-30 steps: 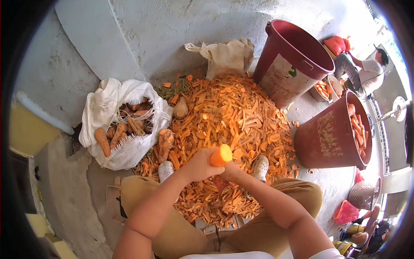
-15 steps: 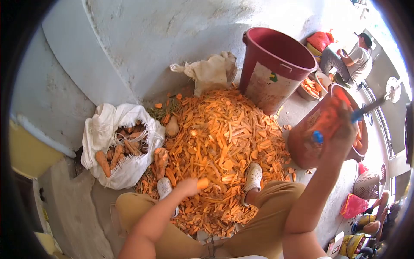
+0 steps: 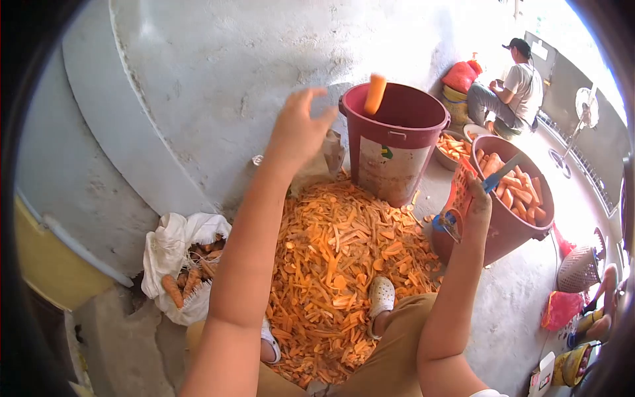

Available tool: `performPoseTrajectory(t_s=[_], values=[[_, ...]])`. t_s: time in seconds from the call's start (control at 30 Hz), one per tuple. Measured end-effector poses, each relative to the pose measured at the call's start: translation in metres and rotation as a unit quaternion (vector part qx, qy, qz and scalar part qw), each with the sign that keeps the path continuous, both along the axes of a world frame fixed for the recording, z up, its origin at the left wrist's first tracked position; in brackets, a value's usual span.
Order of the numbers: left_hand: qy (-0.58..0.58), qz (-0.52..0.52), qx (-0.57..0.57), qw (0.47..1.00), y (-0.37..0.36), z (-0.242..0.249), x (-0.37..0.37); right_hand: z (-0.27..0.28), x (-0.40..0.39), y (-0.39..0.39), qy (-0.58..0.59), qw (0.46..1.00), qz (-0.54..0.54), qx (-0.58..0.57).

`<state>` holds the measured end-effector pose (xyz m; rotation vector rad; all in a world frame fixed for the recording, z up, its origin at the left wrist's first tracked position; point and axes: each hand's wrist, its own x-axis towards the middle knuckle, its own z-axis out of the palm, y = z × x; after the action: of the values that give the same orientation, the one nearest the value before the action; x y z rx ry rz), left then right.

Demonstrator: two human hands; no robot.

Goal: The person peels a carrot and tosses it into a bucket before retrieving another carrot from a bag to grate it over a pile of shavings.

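Note:
My left hand (image 3: pixel 304 129) is raised in front of the wall with its fingers apart, holding nothing. To its right, a peeled carrot piece (image 3: pixel 375 94) hangs in the air over the mouth of a dark red bin (image 3: pixel 390 155). My right hand (image 3: pixel 477 202) is closed around a tool with blue parts (image 3: pixel 493 181) and a grey, blade-like end; I cannot tell its exact kind. Beside those fingers show a red-orange perforated piece (image 3: pixel 459 188) and a metal part. Close behind this hand stands a second red bin (image 3: pixel 499 235) holding peeled carrots (image 3: pixel 521 192).
A heap of carrot peelings (image 3: pixel 337 264) covers the floor around my clogs (image 3: pixel 381 298). Unpeeled carrots (image 3: pixel 192 281) lie in a white sack (image 3: pixel 165 245) at left. Another person (image 3: pixel 522 89) sits at the back right near a bowl of carrots (image 3: pixel 453 147). A perforated basket (image 3: pixel 579 268) stands at right.
My left hand has risen from low over the peelings and let go of the carrot piece. My right hand has shifted left with its tool, and the view has turned.

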<state>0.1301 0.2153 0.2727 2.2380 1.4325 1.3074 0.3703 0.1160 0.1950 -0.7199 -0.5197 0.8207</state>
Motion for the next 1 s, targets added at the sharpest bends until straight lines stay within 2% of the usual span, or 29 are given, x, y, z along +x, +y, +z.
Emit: performPoseTrajectory(t_s=[0.07, 0.13, 0.17, 0.23, 0.27, 0.3, 0.33, 0.37, 0.4, 0.47, 0.5, 0.53, 0.57, 0.6, 0.63, 0.67, 0.7, 0.73, 0.8, 0.87, 0.9, 0.93, 0.97, 1.0], values=[[-0.041, -0.051, -0.007, 0.998, -0.024, 0.016, -0.003, 0.006, -0.008, -0.004, 0.006, 1.0, -0.019, -0.02], [-0.046, -0.108, -0.018, 0.993, -0.044, 0.0, -0.014, -0.002, -0.003, 0.0, 0.008, 1.0, 0.001, -0.013], [-0.031, -0.14, -0.026, 0.989, -0.053, -0.026, -0.022, -0.007, -0.002, 0.004, 0.018, 1.0, -0.004, -0.009], [-0.041, -0.175, -0.109, 0.978, -0.073, -0.102, -0.041, -0.028, 0.003, 0.018, 0.057, 0.998, 0.008, 0.01], [-0.021, -0.108, -0.164, 0.98, -0.085, -0.169, -0.054, -0.032, 0.004, 0.017, 0.043, 0.998, 0.047, 0.02], [0.062, -0.057, -0.346, 0.935, -0.109, -0.221, -0.066, -0.035, 0.002, 0.013, 0.029, 0.995, 0.094, 0.029], [0.132, -0.007, -0.447, 0.885, -0.147, -0.26, -0.07, -0.038, -0.002, 0.015, 0.017, 0.989, 0.144, 0.042], [0.269, -0.026, -0.519, 0.811, -0.186, -0.275, -0.072, -0.044, -0.002, 0.022, 0.027, 0.979, 0.195, 0.058], [0.377, -0.133, -0.677, 0.618, -0.216, -0.33, -0.077, -0.052, 0.0, 0.029, 0.038, 0.968, 0.24, 0.071], [0.408, -0.332, -0.663, 0.533, -0.284, -0.378, -0.083, -0.057, -0.015, 0.036, 0.087, 0.956, 0.275, 0.053], [0.399, -0.416, -0.635, 0.515, -0.298, -0.381, -0.083, -0.054, -0.027, 0.037, 0.122, 0.955, 0.269, 0.024], [0.328, -0.386, -0.662, 0.553, -0.288, -0.373, -0.084, -0.054, -0.037, 0.039, 0.157, 0.953, 0.26, -0.006], [0.254, -0.354, -0.686, 0.582, -0.268, -0.365, -0.087, -0.059, -0.044, 0.043, 0.171, 0.94, 0.294, -0.004], [0.271, -0.255, -0.655, 0.658, -0.243, -0.36, -0.086, -0.063, -0.053, 0.045, 0.179, 0.937, 0.301, -0.021], [0.169, -0.163, -0.578, 0.782, -0.22, -0.339, -0.096, -0.066, -0.062, 0.048, 0.185, 0.933, 0.307, -0.036], [0.121, -0.137, -0.542, 0.82, -0.192, -0.353, -0.106, -0.067, -0.07, 0.052, 0.191, 0.93, 0.311, -0.048], [0.07, -0.079, -0.466, 0.878, -0.17, -0.348, -0.115, -0.067, -0.078, 0.054, 0.173, 0.931, 0.313, -0.069], [0.099, -0.074, -0.535, 0.836, -0.136, -0.321, -0.128, -0.067, -0.088, 0.056, 0.154, 0.932, 0.317, -0.09], [0.168, -0.048, -0.507, 0.844, -0.086, -0.322, -0.162, -0.069, -0.107, 0.062, 0.125, 0.929, 0.327, -0.122], [0.131, -0.069, -0.496, 0.856, -0.036, -0.355, -0.213, -0.075, -0.123, 0.067, 0.107, 0.923, 0.338, -0.149], [0.13, -0.035, -0.493, 0.86, -0.02, -0.365, -0.242, -0.085, -0.124, 0.072, 0.119, 0.913, 0.358, -0.153], [0.211, -0.04, -0.501, 0.839, 0.001, -0.376, -0.272, -0.088, -0.133, 0.072, 0.104, 0.919, 0.34, -0.171], [0.298, 0.001, -0.478, 0.826, 0.013, -0.387, -0.308, -0.085, -0.145, 0.07, 0.088, 0.924, 0.321, -0.188], [0.325, 0.051, -0.461, 0.824, 0.021, -0.389, -0.341, -0.085, -0.153, 0.07, 0.072, 0.929, 0.303, -0.203]])
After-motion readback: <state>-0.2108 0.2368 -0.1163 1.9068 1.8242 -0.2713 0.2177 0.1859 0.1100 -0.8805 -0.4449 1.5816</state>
